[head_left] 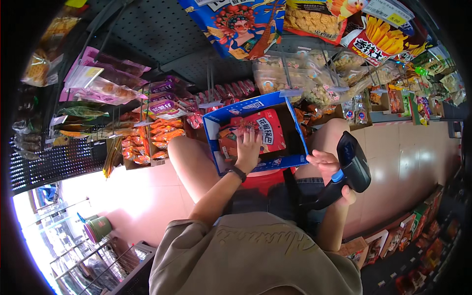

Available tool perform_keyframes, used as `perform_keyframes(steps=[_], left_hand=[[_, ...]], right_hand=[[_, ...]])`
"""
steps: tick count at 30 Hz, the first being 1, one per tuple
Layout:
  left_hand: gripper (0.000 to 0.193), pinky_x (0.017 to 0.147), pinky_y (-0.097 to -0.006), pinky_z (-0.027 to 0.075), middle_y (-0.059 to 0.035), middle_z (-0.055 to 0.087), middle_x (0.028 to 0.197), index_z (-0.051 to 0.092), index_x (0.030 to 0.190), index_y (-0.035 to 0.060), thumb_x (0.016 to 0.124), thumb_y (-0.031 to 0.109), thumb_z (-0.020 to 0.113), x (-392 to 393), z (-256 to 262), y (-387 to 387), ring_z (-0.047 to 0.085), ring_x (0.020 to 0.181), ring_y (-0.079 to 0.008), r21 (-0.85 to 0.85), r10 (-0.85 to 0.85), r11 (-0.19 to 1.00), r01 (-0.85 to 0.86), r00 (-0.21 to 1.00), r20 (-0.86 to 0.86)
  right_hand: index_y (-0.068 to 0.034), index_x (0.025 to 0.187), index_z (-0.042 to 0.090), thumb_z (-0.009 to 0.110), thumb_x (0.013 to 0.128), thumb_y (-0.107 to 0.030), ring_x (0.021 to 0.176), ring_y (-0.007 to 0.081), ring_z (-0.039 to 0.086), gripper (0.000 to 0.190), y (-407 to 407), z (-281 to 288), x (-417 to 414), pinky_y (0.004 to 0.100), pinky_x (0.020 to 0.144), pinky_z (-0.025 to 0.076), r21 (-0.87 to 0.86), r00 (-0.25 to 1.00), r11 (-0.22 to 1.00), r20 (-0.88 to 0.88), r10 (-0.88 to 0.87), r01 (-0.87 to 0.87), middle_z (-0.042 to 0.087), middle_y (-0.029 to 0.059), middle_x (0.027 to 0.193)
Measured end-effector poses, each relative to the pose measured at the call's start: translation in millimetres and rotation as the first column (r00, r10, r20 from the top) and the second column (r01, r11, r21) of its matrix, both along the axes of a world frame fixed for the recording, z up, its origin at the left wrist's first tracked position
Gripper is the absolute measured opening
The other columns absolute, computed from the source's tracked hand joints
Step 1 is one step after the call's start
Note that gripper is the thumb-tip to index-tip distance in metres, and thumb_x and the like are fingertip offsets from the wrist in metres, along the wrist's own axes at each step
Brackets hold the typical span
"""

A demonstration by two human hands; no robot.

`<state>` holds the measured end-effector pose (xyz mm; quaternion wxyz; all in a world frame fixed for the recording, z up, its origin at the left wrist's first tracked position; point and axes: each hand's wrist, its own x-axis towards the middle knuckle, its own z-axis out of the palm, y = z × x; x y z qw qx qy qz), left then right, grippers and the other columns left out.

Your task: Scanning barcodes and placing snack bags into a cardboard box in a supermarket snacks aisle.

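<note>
A blue cardboard box (299,129) lies open between my knees, with red snack packets (274,134) inside it. My left hand (249,147) reaches into the box, fingers spread flat on the packets; whether it grips one cannot be told. A black handheld barcode scanner (354,166) with a blue button is in my right hand (332,173). The fingertips of that hand are beside the box's right corner. A dark band circles my left wrist.
Hanging snack bags crowd the rack ahead, among them a large blue bag (239,29) and clear bags (280,73). Cartons of orange packets (167,136) stand low at left. Behind at right runs another shelf with boxes (376,245). A green bucket (99,226) stands on the tiled floor.
</note>
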<state>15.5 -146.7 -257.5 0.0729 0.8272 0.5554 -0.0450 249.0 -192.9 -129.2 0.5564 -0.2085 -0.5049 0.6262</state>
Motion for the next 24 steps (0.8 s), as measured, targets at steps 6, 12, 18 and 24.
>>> perform_keyframes(steps=[6, 12, 18, 24], left_hand=[[0.064, 0.085, -0.0394, 0.038, -0.0134, 0.042, 0.114, 0.039, 0.117, 0.0086, 0.058, 0.015, 0.063, -3, -9, 11, 0.043, 0.102, -0.0290, 0.097, 0.110, 0.988, -0.119, 0.989, 0.098], [0.046, 0.076, -0.0377, 0.044, -0.0140, 0.045, 0.103, 0.046, 0.110, 0.0085, 0.065, 0.006, 0.055, -29, 19, 12, 0.044, 0.097, -0.0319, 0.081, 0.228, 0.963, -0.259, 0.934, 0.273], [0.022, 0.068, -0.0358, 0.048, -0.0102, 0.050, 0.088, 0.050, 0.091, 0.0069, 0.069, 0.004, 0.053, -48, 21, 5, 0.050, 0.086, -0.0279, 0.117, 0.243, 0.946, -0.301, 0.902, 0.357], [0.010, 0.067, -0.0382, 0.044, -0.0114, 0.052, 0.085, 0.051, 0.085, 0.0044, 0.075, 0.004, 0.049, -52, 43, -3, 0.052, 0.081, -0.0309, 0.150, 0.264, 0.913, -0.380, 0.829, 0.494]], right_hand=[[0.004, 0.112, 0.049, 0.042, 0.074, -0.047, 0.113, 0.0413, 0.038, 0.064, 1, -1, 2, 0.0500, 0.095, 0.024, -0.026, 1.000, 1.000, -0.008, -0.017, 0.017, 0.034, 0.0276, 0.124], [0.006, 0.113, 0.045, 0.046, 0.073, -0.048, 0.112, 0.0405, 0.039, 0.067, -3, 2, 0, 0.0466, 0.093, 0.028, -0.114, 0.997, 0.991, -0.042, -0.069, 0.064, 0.035, 0.0292, 0.122], [0.006, 0.113, 0.046, 0.046, 0.073, -0.049, 0.112, 0.0406, 0.039, 0.068, -2, -1, 0, 0.0470, 0.093, 0.028, -0.053, 0.999, 0.998, -0.023, -0.034, 0.033, 0.035, 0.0291, 0.123], [0.007, 0.112, 0.048, 0.048, 0.074, -0.046, 0.114, 0.0394, 0.039, 0.065, -4, 5, 0, 0.0448, 0.093, 0.030, -0.044, 0.998, 0.998, -0.038, -0.045, 0.043, 0.037, 0.0304, 0.121]])
